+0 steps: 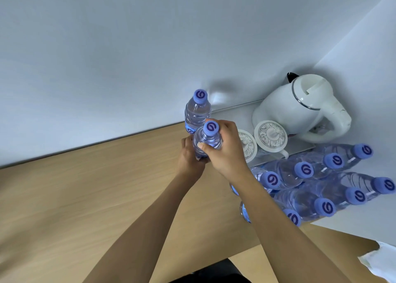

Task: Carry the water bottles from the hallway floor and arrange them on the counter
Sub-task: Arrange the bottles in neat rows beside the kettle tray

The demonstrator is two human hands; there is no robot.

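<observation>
Both hands hold one clear water bottle [207, 141] with a purple cap, upright above the wooden counter [90, 188]. My right hand [227, 152] grips its shoulder and neck from the right. My left hand [189, 160] wraps its lower body from the left, hiding the base. A second bottle [197, 111] stands just behind it against the wall. Several more bottles [321, 182] stand in two rows at the right, partly hidden by my right forearm.
A white electric kettle [304, 109] sits in the back right corner on a white tray [240, 113], with two lidded cups [270, 135] in front of it. A white cloth [379, 261] lies at the counter's front right. White walls bound the back and right.
</observation>
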